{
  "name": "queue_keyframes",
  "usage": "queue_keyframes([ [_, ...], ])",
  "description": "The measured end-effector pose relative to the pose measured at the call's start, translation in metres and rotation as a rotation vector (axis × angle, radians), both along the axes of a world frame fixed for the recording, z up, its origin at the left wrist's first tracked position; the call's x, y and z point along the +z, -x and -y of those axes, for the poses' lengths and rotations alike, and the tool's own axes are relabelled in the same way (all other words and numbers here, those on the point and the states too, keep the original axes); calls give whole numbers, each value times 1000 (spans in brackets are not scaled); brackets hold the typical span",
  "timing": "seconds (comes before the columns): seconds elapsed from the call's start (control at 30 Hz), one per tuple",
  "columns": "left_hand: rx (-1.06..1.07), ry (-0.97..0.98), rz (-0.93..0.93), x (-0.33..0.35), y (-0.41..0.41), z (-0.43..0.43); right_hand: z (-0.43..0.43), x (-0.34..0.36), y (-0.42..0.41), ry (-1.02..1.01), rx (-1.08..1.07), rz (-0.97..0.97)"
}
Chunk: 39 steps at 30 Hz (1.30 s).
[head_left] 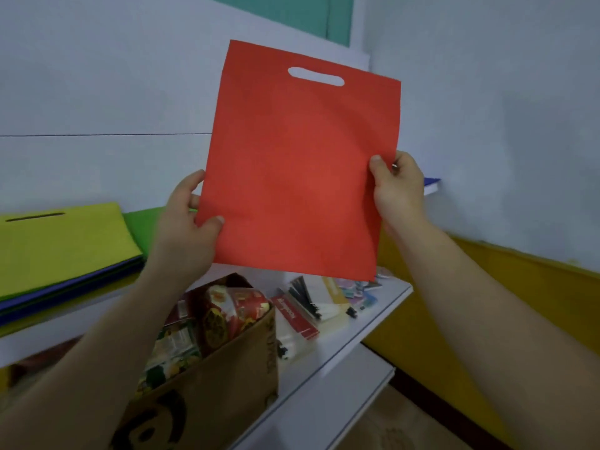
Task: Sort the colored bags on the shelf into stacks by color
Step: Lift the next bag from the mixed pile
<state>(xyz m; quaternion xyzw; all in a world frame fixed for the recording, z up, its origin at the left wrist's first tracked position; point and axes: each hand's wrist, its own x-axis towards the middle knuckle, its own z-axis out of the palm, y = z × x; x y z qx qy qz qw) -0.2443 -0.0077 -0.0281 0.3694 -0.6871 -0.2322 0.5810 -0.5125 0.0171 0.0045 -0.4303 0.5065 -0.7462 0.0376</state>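
A red bag [298,164] hangs upright before the pale wall, its handle slot at twelve o'clock. The left hand [191,222] pinches its edge at eight o'clock, thumb on the front. The right hand [397,190] pinches the opposite edge at three o'clock, thumb also in front. Off at nine o'clock a yellow bag [58,245] tops a stack on the shelf [39,342], with blue layers beneath and a green bag [143,222] just beside. At six o'clock stands a cardboard box [227,368] stuffed with packets.
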Motion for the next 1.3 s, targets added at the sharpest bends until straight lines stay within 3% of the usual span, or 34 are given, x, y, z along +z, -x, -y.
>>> queue_keyframes([
  [0.67, -325, -5, -35, -18, 291, -16, -104, -3, 261, -50, -263, 56],
  [1.3, -559, -94, -60, -16, 482, 137, 13, 6, 427, -104, -496, 34],
])
